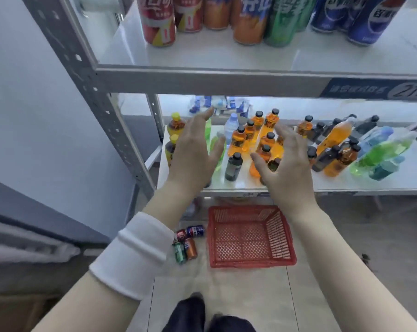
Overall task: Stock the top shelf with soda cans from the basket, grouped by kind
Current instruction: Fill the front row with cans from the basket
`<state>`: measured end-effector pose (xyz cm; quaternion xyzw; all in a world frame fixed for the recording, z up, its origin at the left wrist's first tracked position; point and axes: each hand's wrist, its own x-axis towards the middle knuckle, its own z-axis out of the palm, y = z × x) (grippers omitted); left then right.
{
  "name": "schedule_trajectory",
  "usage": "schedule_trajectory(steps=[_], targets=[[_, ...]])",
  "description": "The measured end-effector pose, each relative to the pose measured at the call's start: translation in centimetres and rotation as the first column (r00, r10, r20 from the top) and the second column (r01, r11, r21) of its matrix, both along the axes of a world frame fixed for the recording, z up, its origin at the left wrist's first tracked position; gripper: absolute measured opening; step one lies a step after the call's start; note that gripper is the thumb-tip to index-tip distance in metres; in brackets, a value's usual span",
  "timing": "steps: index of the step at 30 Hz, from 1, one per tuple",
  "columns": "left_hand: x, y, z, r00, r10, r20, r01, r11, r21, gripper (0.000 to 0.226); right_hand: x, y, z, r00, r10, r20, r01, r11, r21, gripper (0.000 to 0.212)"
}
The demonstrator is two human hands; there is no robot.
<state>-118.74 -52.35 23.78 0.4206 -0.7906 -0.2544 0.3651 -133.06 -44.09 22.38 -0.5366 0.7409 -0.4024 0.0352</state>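
Left hand [193, 149] and right hand [284, 161], both spread wide and empty, hover palms inward in front of crowded plastic drink bottles [262, 140]. A careless sweep could topple those bottles. Four small soda cans [188, 243] lie on the floor well below the hands, just left of the red mesh plastic basket [248, 208]. Grouped tall cans [250, 20] stand on the grey metal top shelf [202, 56] above.

Left hand [193, 147] and right hand [285, 164], fingers straight, before the shelf [202, 77]; red basket [244, 208] on floor [238, 295], four cans [188, 243] beside it.
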Motion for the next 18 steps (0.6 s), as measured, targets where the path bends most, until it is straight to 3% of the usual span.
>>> schedule_trajectory(steps=[7, 18], targets=[[3.9, 5.0, -7.5, 0.998, 0.031, 0.056, -0.042, 0.978, 0.204, 0.048, 4.0, 5.1, -8.1, 0.986, -0.013, 0.168, -0.011, 0.990, 0.138, 0.058], [10.8, 8.9, -18.9, 0.981, 0.132, 0.140, -0.187, 0.819, 0.542, 0.046, 10.9, 8.5, -17.6, 0.957, -0.047, 0.285, -0.085, 0.897, 0.433, 0.057]])
